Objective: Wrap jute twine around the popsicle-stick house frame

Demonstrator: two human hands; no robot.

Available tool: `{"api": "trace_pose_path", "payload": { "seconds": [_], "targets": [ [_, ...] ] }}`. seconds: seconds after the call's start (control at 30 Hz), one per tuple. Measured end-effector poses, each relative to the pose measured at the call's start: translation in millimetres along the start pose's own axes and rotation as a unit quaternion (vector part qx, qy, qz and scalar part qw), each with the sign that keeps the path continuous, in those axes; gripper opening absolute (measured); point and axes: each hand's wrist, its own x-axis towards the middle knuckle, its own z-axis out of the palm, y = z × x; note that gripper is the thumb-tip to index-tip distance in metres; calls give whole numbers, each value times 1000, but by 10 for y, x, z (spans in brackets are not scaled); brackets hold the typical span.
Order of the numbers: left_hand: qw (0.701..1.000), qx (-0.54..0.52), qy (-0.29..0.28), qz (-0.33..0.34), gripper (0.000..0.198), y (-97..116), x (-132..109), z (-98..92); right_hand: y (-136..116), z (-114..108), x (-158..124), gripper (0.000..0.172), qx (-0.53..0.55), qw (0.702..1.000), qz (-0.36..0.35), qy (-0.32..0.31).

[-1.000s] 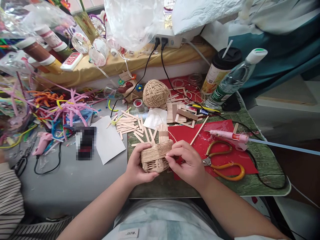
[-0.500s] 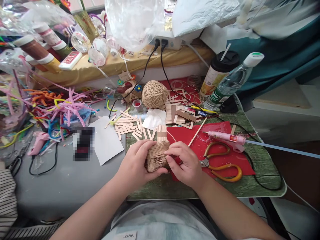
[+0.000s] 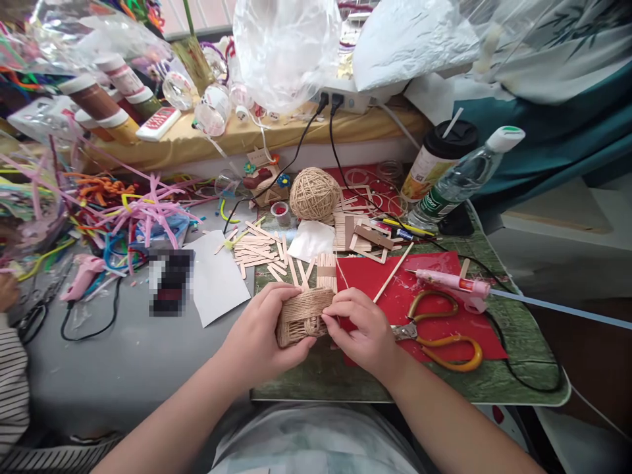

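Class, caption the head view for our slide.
Both hands, left hand and right hand, grip a twine-wrapped stick bundle beside scissors.

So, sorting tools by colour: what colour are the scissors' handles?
Yellow-orange, seen in the head view: the scissors lie on the red sheet.

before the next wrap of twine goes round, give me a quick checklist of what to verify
1. Left hand grips the twine-wrapped stick piece: ok, fingers curl round its left side.
2. Right hand has the twine: ok, fingertips pinch at the piece's right edge.
3. Twine feed free: cannot tell, a thin strand runs up from the piece but its path to the twine ball is lost among the loose sticks.
4. Wraps lying tight and even: cannot tell, too small to judge.
5. Scissors within reach: ok, on the red sheet beside the right hand.
6. Glue gun clear of the hands: ok, lying beyond the scissors.
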Motion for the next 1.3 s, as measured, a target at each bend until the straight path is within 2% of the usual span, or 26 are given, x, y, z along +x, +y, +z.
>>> {"api": "trace_pose_path", "payload": {
  "seconds": [0.07,0.2,0.27,0.37,0.57,0.7,0.83,0.93,1.13,1.2,1.3],
  "targets": [
    [999,39,-17,-9,63,132,17,-68,-2,35,-26,19,-6,1000,-14,0],
    [995,92,-30,24,85,288,114,-67,13,53,-61,23,-5,1000,-20,-6],
    [994,98,-46,19,85,278,166,-23,21,33,-59,23,-4,1000,-19,-7],
    [994,95,-58,6,73,232,210,22,26,-8,-42,23,-10,1000,-18,-11],
    [995,79,-63,3,64,204,203,-24,22,-47,-14,18,5,1000,0,-3],
    [998,52,-34,-10,67,144,139,-71,10,-69,2,15,43,998,35,7],
    [1000,6,6,-6,69,110,73,-66,-29,-104,12,15,63,997,36,16],
    [998,-61,30,-2,71,57,39,49,-54,-130,22,17,70,997,28,26],
    [967,-237,97,4,73,-236,-56,472,-65,-143,36,17,51,998,19,27],
    [965,-250,84,10,74,-270,-73,489,-69,-128,26,17,34,999,6,25],
    [985,-172,12,-12,79,-159,-40,327,-77,-97,7,19,15,1000,-5,23]
  ]
}}
